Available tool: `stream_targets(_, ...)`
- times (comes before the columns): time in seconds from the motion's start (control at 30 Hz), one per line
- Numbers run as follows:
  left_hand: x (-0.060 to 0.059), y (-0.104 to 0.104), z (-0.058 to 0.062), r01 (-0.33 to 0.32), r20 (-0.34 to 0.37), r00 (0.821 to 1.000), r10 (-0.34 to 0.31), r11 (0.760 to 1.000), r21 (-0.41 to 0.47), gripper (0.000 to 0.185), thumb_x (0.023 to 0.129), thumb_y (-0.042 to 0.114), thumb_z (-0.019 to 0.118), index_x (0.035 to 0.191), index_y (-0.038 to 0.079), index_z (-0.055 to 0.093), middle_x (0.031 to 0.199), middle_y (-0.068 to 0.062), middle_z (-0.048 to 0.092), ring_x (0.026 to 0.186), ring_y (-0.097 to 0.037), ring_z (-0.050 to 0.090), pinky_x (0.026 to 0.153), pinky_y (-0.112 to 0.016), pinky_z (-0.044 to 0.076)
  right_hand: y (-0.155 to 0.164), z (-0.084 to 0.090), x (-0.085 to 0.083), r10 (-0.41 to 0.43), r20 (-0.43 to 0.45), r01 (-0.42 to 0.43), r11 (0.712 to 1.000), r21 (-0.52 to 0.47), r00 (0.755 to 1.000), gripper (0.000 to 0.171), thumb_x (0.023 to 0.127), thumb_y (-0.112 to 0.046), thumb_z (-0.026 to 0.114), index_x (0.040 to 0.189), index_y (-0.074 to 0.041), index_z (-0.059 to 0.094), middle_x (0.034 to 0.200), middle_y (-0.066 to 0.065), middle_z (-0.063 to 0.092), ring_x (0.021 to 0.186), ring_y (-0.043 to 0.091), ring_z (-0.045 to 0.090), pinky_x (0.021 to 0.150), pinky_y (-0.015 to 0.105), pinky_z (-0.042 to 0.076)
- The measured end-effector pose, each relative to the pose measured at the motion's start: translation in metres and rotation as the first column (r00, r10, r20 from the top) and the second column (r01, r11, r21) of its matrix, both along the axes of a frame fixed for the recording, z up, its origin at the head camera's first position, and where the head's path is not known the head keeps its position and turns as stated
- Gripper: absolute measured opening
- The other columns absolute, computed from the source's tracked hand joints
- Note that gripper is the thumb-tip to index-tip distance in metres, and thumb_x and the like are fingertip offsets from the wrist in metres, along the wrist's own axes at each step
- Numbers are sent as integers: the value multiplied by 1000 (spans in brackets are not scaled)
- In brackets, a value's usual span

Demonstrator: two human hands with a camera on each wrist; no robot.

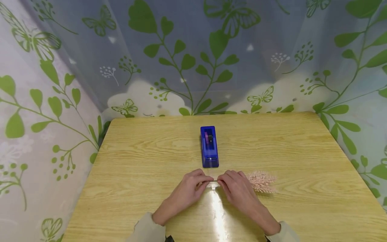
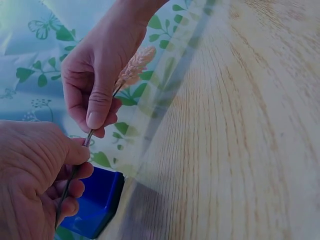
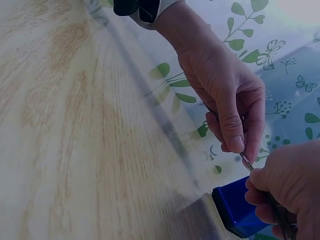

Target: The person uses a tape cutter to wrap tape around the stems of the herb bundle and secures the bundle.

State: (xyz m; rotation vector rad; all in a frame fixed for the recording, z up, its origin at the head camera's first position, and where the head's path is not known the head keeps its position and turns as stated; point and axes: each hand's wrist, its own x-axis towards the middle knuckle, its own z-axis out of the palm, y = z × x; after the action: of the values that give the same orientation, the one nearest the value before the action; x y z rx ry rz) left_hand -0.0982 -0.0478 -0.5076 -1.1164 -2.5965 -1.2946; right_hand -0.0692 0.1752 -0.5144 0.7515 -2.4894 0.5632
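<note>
A pink feathery artificial sprig (image 1: 262, 181) lies on the wooden table (image 1: 302, 151) with its thin dark stem (image 1: 213, 180) running left. My left hand (image 1: 203, 181) and my right hand (image 1: 222, 183) both pinch that stem, close together, near the table's front middle. In the left wrist view the right hand (image 2: 95, 100) grips the stem (image 2: 88, 139) under the pink tip (image 2: 134, 66), and the left hand (image 2: 40, 175) holds its lower part. The right wrist view has the left hand (image 3: 227, 110) pinching the stem (image 3: 246, 161) above the right hand (image 3: 290, 185).
A blue tape dispenser (image 1: 209, 147) stands just beyond the hands at the table's middle, also seen as the blue dispenser (image 2: 97, 202) and blue dispenser (image 3: 235, 210). Leaf-and-butterfly curtains (image 1: 193, 60) close in the table's back and both sides.
</note>
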Motion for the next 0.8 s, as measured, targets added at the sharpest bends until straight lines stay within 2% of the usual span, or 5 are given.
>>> stream_targets(0.33, 0, 1, 0, -13, -15, 1000, 12, 1000, -19, 20, 96, -2, 72, 111, 8, 81, 89, 3, 66, 72, -3, 53, 60, -13, 48, 1, 2, 0, 1, 56, -2, 1000, 21, 998, 8, 90, -7, 79, 92, -13, 73, 84, -6, 66, 73, 11, 60, 66, 29, 45)
stream_targets(0.8, 0, 0, 3, -29, 1, 1000, 29, 999, -39, 20, 94, -1, 74, 110, 9, 80, 89, 4, 64, 71, -3, 50, 59, -15, 47, 1, 1, -6, 34, 1, -34, 999, 27, 999, 10, 87, -9, 82, 90, -15, 74, 81, -8, 64, 70, 9, 57, 66, 30, 44)
